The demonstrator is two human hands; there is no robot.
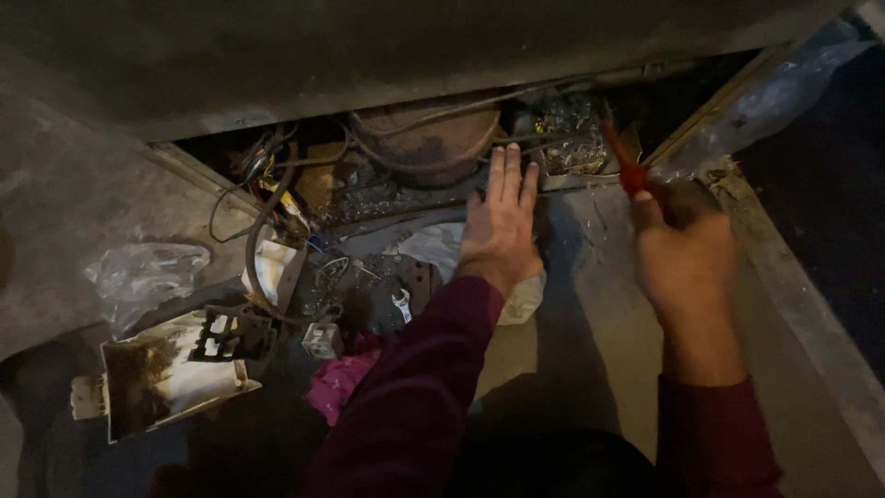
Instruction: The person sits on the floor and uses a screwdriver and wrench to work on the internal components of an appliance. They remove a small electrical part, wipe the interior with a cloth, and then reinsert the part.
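Left hand (501, 221) lies open, fingers flat on the floor at the edge of the machine's open base, just below the round brown compressor (426, 138). Right hand (684, 254) closed round a red screwdriver (625, 166), tip aimed into the cavity nr tangled wires (267, 166)

two hands (499, 221), one red screwdriver (625, 161), perhaps two bags (143, 277)
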